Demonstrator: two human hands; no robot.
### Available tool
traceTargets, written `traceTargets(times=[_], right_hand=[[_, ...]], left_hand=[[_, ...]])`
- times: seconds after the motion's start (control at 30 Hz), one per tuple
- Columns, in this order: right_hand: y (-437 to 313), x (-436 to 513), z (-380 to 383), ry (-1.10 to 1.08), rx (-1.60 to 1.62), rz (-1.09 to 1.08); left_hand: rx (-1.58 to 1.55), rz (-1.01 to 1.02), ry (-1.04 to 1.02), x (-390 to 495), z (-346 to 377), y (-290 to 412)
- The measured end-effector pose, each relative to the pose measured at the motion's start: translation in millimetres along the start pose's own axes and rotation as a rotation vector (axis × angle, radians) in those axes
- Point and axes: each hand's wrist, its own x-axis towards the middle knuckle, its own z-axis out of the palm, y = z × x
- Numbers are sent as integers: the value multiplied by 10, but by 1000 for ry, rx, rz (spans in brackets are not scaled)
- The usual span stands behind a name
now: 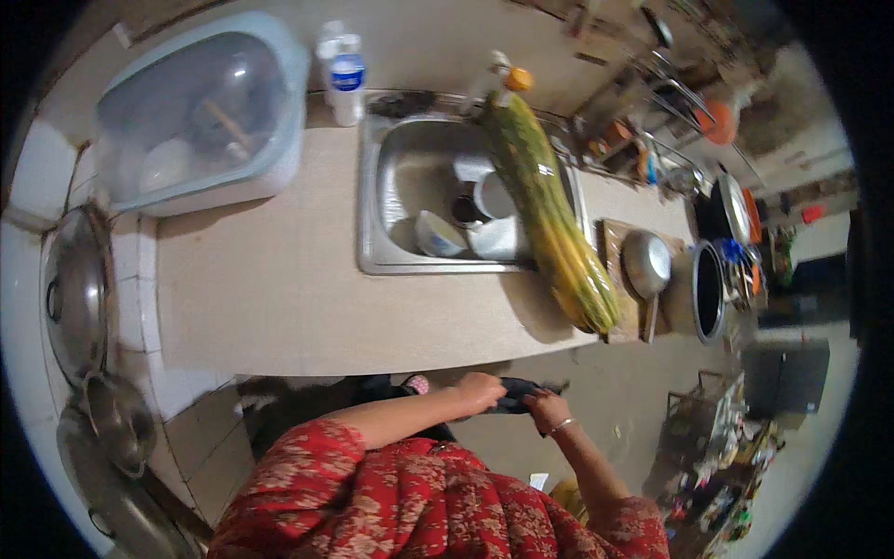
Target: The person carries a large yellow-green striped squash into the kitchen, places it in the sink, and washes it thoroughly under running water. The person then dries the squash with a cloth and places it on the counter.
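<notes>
My left hand (480,393) grips one end of a black cloth or soft plastic piece (517,395), just off the counter's front edge. At its other end my right hand (547,411), with a bracelet at the wrist, holds on to it. Above my hands a long green and yellow gourd (546,216) lies across the right part of the steel sink (370,244) and over the counter. Inside the sink, a white bowl with a blue pattern (438,235) leans beside other bowls and a dark cup.
A covered plastic tub (286,150) and white bottles (347,84) stand at the back left. To the right, a small pan (646,262) rests on a wooden board (614,244), beside a large pot (707,293). Pot lids (78,293) line the left wall.
</notes>
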Motion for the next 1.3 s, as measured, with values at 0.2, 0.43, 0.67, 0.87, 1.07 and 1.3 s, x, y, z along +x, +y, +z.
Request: traceTargets(times=[0.2, 0.43, 0.67, 0.87, 1.07, 1.3], right_hand=[[574, -933, -100, 491, 435, 328], [300, -1101, -1275, 557, 692, -136], [300, -221, -1519, 854, 733, -197], [-115, 1123, -581, 711, 220, 139], [-519, 807, -154, 748, 240, -100], [-885, 598, -856, 473, 374, -410]], left_hand=[[-159, 138, 61, 791, 77, 616], [-118, 63, 321, 505, -297, 747], [-52, -32, 695, -150, -1287, 430], [458, -264, 416, -150, -1332, -471], [379, -204, 325, -971, -959, -541], [46, -283, 314, -1758, -1713, -191]])
